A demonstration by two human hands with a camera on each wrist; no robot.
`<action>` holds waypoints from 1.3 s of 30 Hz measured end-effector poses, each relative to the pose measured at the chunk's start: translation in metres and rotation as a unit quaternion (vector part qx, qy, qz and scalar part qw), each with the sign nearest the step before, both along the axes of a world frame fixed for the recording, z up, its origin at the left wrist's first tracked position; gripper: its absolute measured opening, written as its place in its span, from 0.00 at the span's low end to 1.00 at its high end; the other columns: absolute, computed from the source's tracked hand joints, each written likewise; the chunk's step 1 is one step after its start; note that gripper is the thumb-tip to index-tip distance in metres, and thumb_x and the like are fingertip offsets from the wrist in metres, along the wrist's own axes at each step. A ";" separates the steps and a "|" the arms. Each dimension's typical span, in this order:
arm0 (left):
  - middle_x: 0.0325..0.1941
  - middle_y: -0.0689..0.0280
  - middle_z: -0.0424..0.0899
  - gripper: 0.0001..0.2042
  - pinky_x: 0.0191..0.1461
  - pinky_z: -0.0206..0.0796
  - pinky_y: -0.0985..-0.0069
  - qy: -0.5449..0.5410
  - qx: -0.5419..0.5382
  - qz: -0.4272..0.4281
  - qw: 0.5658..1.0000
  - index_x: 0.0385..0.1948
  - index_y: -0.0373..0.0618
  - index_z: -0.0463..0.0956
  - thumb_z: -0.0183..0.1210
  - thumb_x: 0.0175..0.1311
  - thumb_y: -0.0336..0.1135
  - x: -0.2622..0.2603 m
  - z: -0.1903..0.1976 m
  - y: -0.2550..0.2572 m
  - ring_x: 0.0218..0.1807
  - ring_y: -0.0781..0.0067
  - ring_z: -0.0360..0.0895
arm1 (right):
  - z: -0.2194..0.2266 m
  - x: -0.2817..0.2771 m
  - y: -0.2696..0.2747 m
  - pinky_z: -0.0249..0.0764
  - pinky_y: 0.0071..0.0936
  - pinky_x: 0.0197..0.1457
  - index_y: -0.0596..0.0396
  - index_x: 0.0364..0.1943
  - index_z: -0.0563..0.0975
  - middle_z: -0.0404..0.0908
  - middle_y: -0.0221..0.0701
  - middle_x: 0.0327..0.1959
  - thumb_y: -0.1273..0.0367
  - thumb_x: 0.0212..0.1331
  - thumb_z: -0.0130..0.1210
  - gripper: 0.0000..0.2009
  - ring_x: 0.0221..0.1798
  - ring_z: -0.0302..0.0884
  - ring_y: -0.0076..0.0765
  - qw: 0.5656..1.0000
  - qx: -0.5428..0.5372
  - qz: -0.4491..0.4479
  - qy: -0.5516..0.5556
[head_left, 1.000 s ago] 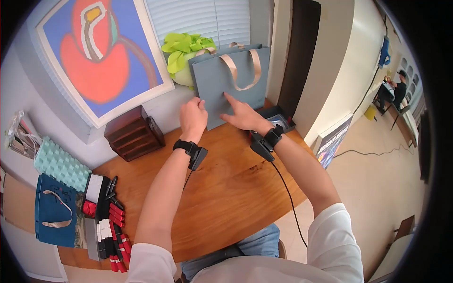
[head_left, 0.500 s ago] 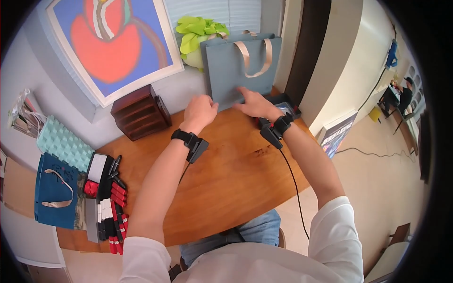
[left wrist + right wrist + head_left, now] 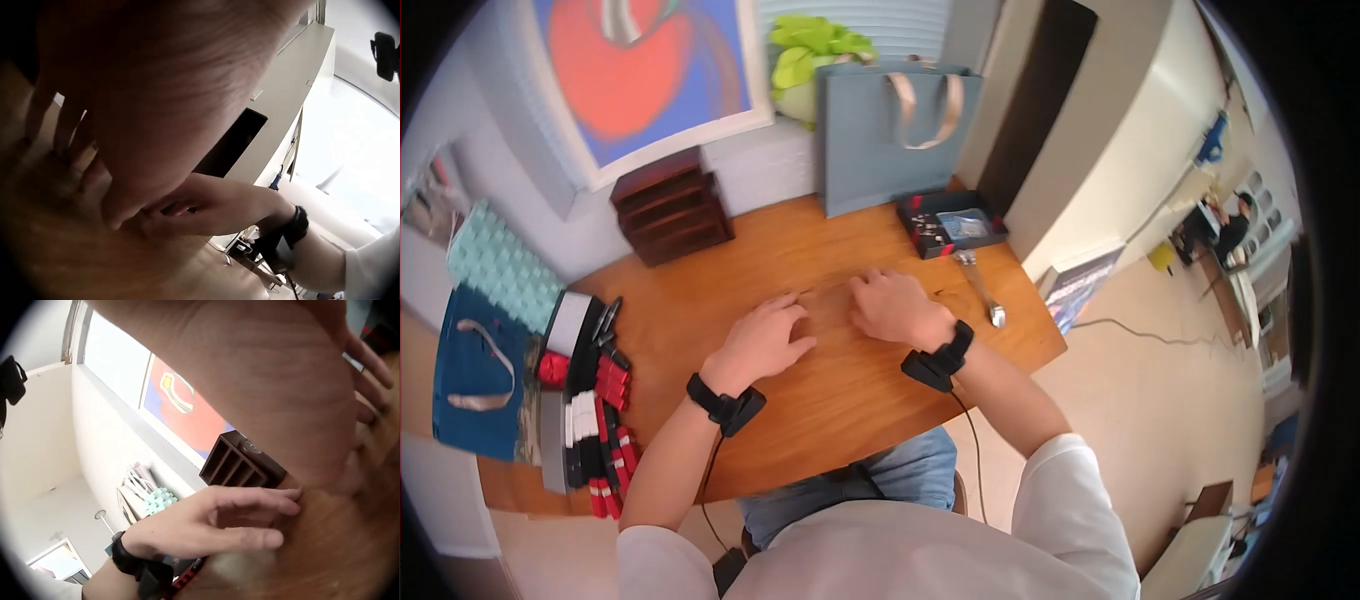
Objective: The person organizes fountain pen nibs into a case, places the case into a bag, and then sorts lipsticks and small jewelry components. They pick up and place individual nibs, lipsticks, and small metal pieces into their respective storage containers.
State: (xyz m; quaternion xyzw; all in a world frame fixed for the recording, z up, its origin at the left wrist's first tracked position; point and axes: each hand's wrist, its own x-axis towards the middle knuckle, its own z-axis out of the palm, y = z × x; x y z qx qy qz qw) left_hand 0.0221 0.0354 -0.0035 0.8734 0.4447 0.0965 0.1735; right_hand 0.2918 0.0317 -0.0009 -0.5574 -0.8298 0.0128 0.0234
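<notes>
My left hand (image 3: 760,340) is low over the middle of the wooden table (image 3: 820,390), fingers loosely bent and thumb apart, with nothing held. To its right, my right hand (image 3: 892,308) stays close over the tabletop, palm down and fingers relaxed. In the left wrist view the left fingertips (image 3: 59,150) reach down right at the wood. A grey-blue paper bag (image 3: 870,150) with ribbon handles stands upright at the back. In front of it lies a black box (image 3: 922,242) holding small items and a clear packet. Nearest the right hand is a silver wrench (image 3: 982,290).
A dark wooden rack (image 3: 668,215) stands against the back wall. Along the left side are a mint woven basket (image 3: 500,265), a dark blue paper bag (image 3: 470,370), black markers (image 3: 608,325) and several red, black and white pieces (image 3: 595,440). A leafy plant (image 3: 800,60) is behind the grey-blue bag.
Both hands have drawn back from the grey-blue bag toward the body, over the table's middle. Their fingers have loosened. The black box and wrench now show fully; the bag stands where it was.
</notes>
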 end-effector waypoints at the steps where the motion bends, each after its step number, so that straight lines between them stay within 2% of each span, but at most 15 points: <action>1: 0.75 0.48 0.83 0.25 0.77 0.73 0.54 0.000 -0.005 0.019 1.000 0.62 0.39 0.85 0.69 0.73 0.49 -0.007 -0.002 -0.008 0.76 0.44 0.78 | -0.006 -0.008 0.000 0.86 0.56 0.58 0.57 0.56 0.83 0.88 0.48 0.56 0.58 0.73 0.60 0.18 0.59 0.88 0.62 1.000 0.000 -0.023 0.001; 3: 0.71 0.48 0.85 0.25 0.77 0.73 0.54 -0.052 0.005 0.000 0.999 0.61 0.37 0.85 0.68 0.74 0.50 -0.031 -0.007 -0.027 0.74 0.43 0.79 | -0.006 -0.018 -0.007 0.86 0.56 0.58 0.56 0.56 0.82 0.87 0.47 0.57 0.58 0.75 0.60 0.17 0.58 0.88 0.61 0.999 0.000 -0.046 -0.011; 5: 0.73 0.47 0.83 0.26 0.79 0.71 0.56 -0.050 -0.043 0.045 0.997 0.62 0.37 0.85 0.67 0.75 0.50 -0.057 0.012 -0.052 0.76 0.42 0.78 | -0.025 -0.020 -0.009 0.89 0.50 0.50 0.57 0.51 0.84 0.89 0.47 0.50 0.62 0.75 0.55 0.14 0.52 0.92 0.53 0.993 0.102 -0.015 -0.063; 7: 0.76 0.45 0.81 0.26 0.81 0.68 0.57 -0.055 -0.088 0.078 0.992 0.63 0.37 0.84 0.66 0.77 0.51 -0.091 0.019 -0.074 0.77 0.42 0.76 | -0.020 -0.028 -0.012 0.89 0.48 0.46 0.57 0.47 0.85 0.90 0.46 0.47 0.62 0.74 0.57 0.13 0.49 0.93 0.51 0.989 0.109 -0.011 -0.098; 12: 0.72 0.47 0.84 0.25 0.80 0.69 0.56 -0.070 -0.042 0.126 0.989 0.62 0.36 0.83 0.67 0.77 0.50 -0.155 -0.005 -0.112 0.75 0.41 0.77 | 0.016 -0.067 -0.011 0.88 0.49 0.45 0.57 0.40 0.87 0.91 0.47 0.41 0.62 0.72 0.59 0.13 0.44 0.93 0.55 0.989 0.015 0.062 -0.134; 16: 0.68 0.47 0.86 0.23 0.76 0.72 0.55 -0.125 0.018 0.107 0.986 0.61 0.36 0.84 0.68 0.77 0.48 -0.170 -0.017 -0.120 0.72 0.42 0.80 | 0.032 -0.133 -0.004 0.87 0.52 0.45 0.59 0.43 0.87 0.92 0.49 0.42 0.61 0.73 0.59 0.14 0.43 0.92 0.60 0.980 -0.015 0.153 -0.125; 19: 0.62 0.47 0.89 0.22 0.71 0.76 0.55 -0.196 -0.035 0.162 0.966 0.59 0.37 0.85 0.69 0.76 0.46 -0.174 0.001 -0.125 0.66 0.42 0.84 | 0.042 -0.191 0.006 0.86 0.55 0.48 0.57 0.45 0.87 0.92 0.47 0.44 0.60 0.73 0.59 0.14 0.46 0.91 0.64 0.968 -0.059 0.214 -0.118; 21: 0.56 0.47 0.91 0.20 0.65 0.78 0.55 -0.216 0.054 0.201 0.954 0.56 0.37 0.86 0.70 0.74 0.44 -0.186 0.006 -0.131 0.60 0.41 0.87 | 0.045 -0.227 0.009 0.85 0.56 0.54 0.55 0.45 0.88 0.91 0.48 0.45 0.60 0.72 0.61 0.13 0.49 0.90 0.64 0.950 -0.071 0.303 0.006; 22: 0.56 0.47 0.91 0.20 0.65 0.78 0.55 -0.217 0.054 0.205 0.953 0.56 0.37 0.86 0.70 0.74 0.44 -0.195 0.009 -0.134 0.60 0.41 0.87 | 0.041 -0.242 0.014 0.85 0.56 0.54 0.55 0.45 0.88 0.91 0.48 0.45 0.60 0.72 0.61 0.13 0.49 0.90 0.64 0.949 -0.072 0.307 0.005; 24: 0.51 0.46 0.91 0.18 0.61 0.79 0.55 -0.201 0.086 0.311 0.925 0.52 0.37 0.88 0.71 0.72 0.44 -0.222 0.020 -0.138 0.57 0.39 0.87 | 0.024 -0.267 0.022 0.82 0.53 0.57 0.54 0.53 0.84 0.87 0.47 0.51 0.60 0.73 0.63 0.14 0.55 0.86 0.61 0.904 -0.108 0.401 0.105; 26: 0.48 0.46 0.92 0.17 0.59 0.80 0.54 -0.139 0.176 0.383 0.896 0.50 0.36 0.89 0.72 0.71 0.42 -0.255 0.034 -0.139 0.54 0.39 0.88 | 0.014 -0.281 0.022 0.82 0.52 0.59 0.54 0.54 0.84 0.85 0.45 0.53 0.61 0.73 0.64 0.14 0.57 0.85 0.59 0.905 -0.079 0.407 0.093; 29: 0.53 0.45 0.92 0.19 0.61 0.80 0.52 -0.043 0.154 0.474 0.866 0.53 0.37 0.89 0.73 0.69 0.42 -0.308 0.036 -0.142 0.56 0.38 0.89 | 0.012 -0.286 0.020 0.82 0.49 0.60 0.53 0.54 0.85 0.83 0.42 0.54 0.62 0.73 0.64 0.13 0.60 0.83 0.56 0.909 -0.058 0.403 0.087; 32: 0.52 0.44 0.92 0.19 0.62 0.80 0.51 0.039 0.150 0.531 0.833 0.52 0.37 0.89 0.73 0.69 0.43 -0.333 0.030 -0.151 0.55 0.38 0.89 | 0.014 -0.276 0.018 0.82 0.47 0.60 0.52 0.54 0.87 0.83 0.39 0.52 0.64 0.71 0.65 0.13 0.60 0.82 0.54 0.910 -0.061 0.397 0.107; 36: 0.53 0.44 0.92 0.19 0.63 0.79 0.51 0.108 0.190 0.523 0.824 0.54 0.37 0.89 0.72 0.70 0.42 -0.351 0.011 -0.158 0.57 0.38 0.88 | 0.003 -0.260 0.019 0.80 0.44 0.63 0.52 0.57 0.88 0.84 0.37 0.49 0.66 0.70 0.65 0.15 0.61 0.79 0.51 0.907 -0.049 0.400 0.121; 39: 0.54 0.45 0.92 0.20 0.64 0.79 0.51 0.078 0.071 0.558 0.823 0.55 0.37 0.88 0.71 0.70 0.42 -0.360 0.003 -0.158 0.59 0.37 0.87 | 0.000 -0.250 0.019 0.78 0.44 0.66 0.54 0.59 0.88 0.84 0.39 0.48 0.67 0.70 0.64 0.16 0.61 0.78 0.52 0.898 -0.055 0.415 0.139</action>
